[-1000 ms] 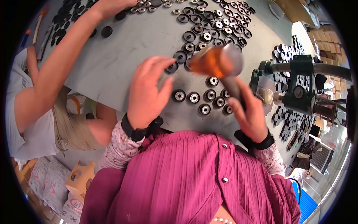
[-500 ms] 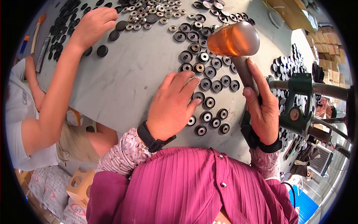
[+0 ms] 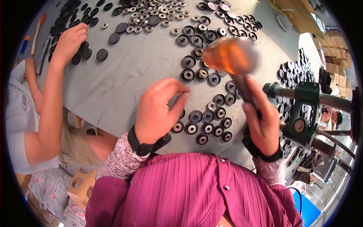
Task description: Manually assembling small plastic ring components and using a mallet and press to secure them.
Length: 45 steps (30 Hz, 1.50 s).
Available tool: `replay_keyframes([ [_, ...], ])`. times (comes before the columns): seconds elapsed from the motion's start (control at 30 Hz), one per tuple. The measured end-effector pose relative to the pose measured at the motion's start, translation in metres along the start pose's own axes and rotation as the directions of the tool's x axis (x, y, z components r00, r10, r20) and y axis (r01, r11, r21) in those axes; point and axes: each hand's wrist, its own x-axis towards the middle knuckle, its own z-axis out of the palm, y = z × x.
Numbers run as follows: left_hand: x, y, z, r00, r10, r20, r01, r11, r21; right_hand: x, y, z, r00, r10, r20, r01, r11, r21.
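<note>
My right hand is wrapped round the dark handle of a mallet with a translucent orange head. The head is motion-blurred and hangs over the black round caps. My left hand is curled above the table left of these parts, thumb and forefinger tips nearly meeting; anything between them is too small to make out. Black caps with centre posts lie scattered ahead of my hands. Nearer me, several caps hold ring bearings seated in their middles.
A pile of loose metal bearings lies at the far side. To the left, a co-worker's hand is among black discs. A green metal clamp-like frame stands at right, before many white-topped pieces.
The mallet has come lower and nearer, slightly left. My left hand has drawn back left, its fingers curling together. Parts near me have shifted closer. The co-worker's hand has moved left and down.
</note>
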Motion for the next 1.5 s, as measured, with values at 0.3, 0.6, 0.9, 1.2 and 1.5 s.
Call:
replay_keyframes([
  [0.3,0.025,-0.018,-0.019,0.951,-0.152,-0.269,0.136,0.988,-0.077,-0.013,-0.006,0.002,0.995,0.052,0.09,-0.058,0.996,0.066],
  [0.6,0.054,-0.027,-0.002,0.98,0.148,-0.131,-0.122,0.975,0.185,-0.01,0.02,0.02,0.993,0.06,0.102,-0.079,0.979,0.189],
  [0.9,0.089,-0.024,0.025,0.989,0.14,-0.046,-0.125,0.963,0.237,-0.04,0.021,-0.008,0.877,0.472,-0.088,-0.303,0.687,0.661],
  [1.2,0.082,-0.024,0.007,0.993,0.092,0.076,-0.11,0.952,0.286,-0.035,0.027,-0.001,0.903,0.417,0.105,-0.429,0.85,0.305],
  [1.5,0.072,-0.026,-0.019,0.984,-0.121,-0.133,0.112,0.991,-0.07,0.018,0.019,0.018,0.963,0.153,0.222,-0.137,0.987,-0.085],
])
